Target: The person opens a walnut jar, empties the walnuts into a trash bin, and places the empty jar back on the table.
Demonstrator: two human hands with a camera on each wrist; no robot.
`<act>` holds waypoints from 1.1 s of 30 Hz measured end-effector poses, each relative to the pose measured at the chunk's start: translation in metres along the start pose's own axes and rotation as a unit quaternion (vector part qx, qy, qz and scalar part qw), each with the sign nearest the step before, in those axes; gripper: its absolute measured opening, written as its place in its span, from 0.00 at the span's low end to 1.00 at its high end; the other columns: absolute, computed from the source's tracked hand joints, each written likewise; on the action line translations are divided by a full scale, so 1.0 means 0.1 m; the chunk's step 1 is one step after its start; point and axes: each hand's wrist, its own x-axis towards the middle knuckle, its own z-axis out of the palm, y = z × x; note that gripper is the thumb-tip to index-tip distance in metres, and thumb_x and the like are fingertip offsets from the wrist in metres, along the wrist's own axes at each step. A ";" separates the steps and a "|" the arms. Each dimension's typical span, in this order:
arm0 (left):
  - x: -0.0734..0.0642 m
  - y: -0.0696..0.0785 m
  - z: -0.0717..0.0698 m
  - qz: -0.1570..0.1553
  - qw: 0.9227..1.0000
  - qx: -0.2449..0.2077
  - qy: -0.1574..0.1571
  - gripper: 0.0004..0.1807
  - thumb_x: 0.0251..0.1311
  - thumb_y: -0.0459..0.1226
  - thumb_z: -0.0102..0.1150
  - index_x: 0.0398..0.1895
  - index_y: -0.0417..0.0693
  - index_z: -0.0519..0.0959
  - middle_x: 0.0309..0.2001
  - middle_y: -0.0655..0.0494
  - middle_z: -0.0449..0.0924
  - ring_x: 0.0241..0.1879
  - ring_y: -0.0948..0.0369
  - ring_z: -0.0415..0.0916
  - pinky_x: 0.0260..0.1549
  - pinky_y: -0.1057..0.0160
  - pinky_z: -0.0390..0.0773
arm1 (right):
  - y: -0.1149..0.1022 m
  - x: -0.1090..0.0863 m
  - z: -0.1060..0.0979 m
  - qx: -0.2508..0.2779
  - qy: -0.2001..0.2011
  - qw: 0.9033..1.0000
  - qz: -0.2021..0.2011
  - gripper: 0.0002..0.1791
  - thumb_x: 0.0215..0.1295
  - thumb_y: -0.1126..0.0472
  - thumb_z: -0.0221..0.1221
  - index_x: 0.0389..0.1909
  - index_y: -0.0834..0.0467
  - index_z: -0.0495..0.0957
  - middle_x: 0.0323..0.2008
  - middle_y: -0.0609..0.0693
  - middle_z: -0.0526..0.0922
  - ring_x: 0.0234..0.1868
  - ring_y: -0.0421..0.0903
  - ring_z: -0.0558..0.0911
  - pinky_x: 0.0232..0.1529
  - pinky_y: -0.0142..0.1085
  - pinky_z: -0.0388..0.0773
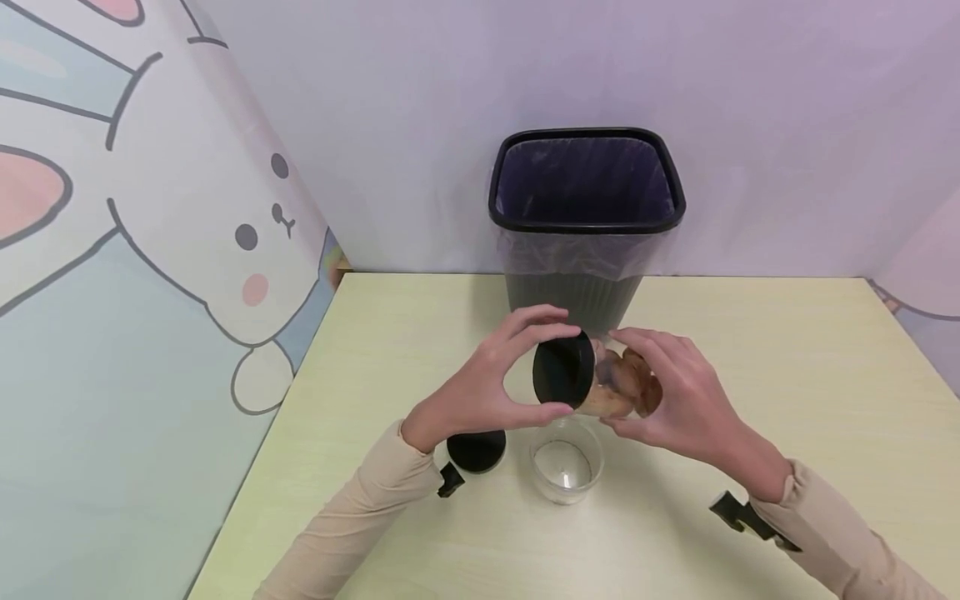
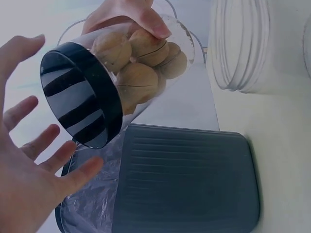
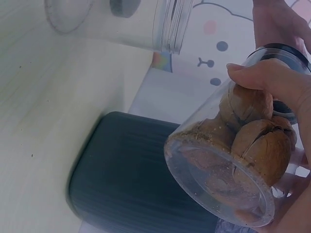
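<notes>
My right hand [image 1: 690,400] grips a clear jar [image 3: 194,131] of walnuts [image 2: 137,82], which lies tilted on its side above the table. A black lid [image 2: 80,97] covers the end that faces left. Around that lid my left hand [image 1: 483,383] is spread, thumb below and fingers above. In the left wrist view its fingers look straight and a little apart from the lid. Brown crumbs have gathered near the jar's bottom in the right wrist view. Below the hands stands a second clear jar [image 1: 595,475], uncovered, beside another black lid [image 1: 477,452] lying on the table.
A dark ribbed waste bin [image 1: 573,287] with a plastic liner stands at the back of the pale wooden table [image 1: 390,350], just beyond the hands. Behind it hangs a plain pale wall covering [image 1: 390,142]; a rabbit picture [image 1: 202,200] covers the left side.
</notes>
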 end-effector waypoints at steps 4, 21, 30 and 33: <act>-0.01 0.01 -0.04 0.016 1.000 0.007 -0.018 0.35 0.49 0.43 0.69 0.63 0.54 0.68 0.67 0.58 0.57 0.67 0.61 0.53 0.62 0.59 0.61 | -0.01 0.00 -0.01 0.004 0.000 1.000 0.002 0.51 0.23 0.50 0.76 0.57 0.61 0.72 0.49 0.55 0.77 0.45 0.50 0.75 0.45 0.46 0.67; 0.01 0.05 -0.05 0.066 0.995 0.010 -0.068 0.34 0.48 0.39 0.69 0.61 0.53 0.68 0.70 0.52 0.53 0.69 0.58 0.48 0.62 0.56 0.59 | -0.02 -0.01 -0.03 0.009 0.004 1.000 -0.002 0.48 0.29 0.46 0.75 0.56 0.62 0.73 0.49 0.57 0.78 0.48 0.53 0.75 0.46 0.47 0.67; 0.00 0.03 -0.03 0.061 0.996 0.005 -0.070 0.33 0.47 0.36 0.68 0.60 0.54 0.69 0.69 0.52 0.54 0.68 0.59 0.49 0.61 0.60 0.61 | -0.03 -0.01 -0.02 0.010 0.003 1.000 -0.006 0.48 0.31 0.44 0.74 0.57 0.61 0.73 0.49 0.56 0.78 0.45 0.50 0.76 0.43 0.45 0.67; -0.01 0.02 -0.02 0.050 0.997 0.007 -0.064 0.34 0.47 0.38 0.68 0.61 0.54 0.68 0.68 0.52 0.55 0.68 0.59 0.50 0.61 0.60 0.61 | -0.03 -0.02 -0.02 0.010 0.001 1.000 -0.006 0.47 0.32 0.43 0.73 0.57 0.61 0.73 0.49 0.56 0.78 0.46 0.51 0.76 0.44 0.45 0.67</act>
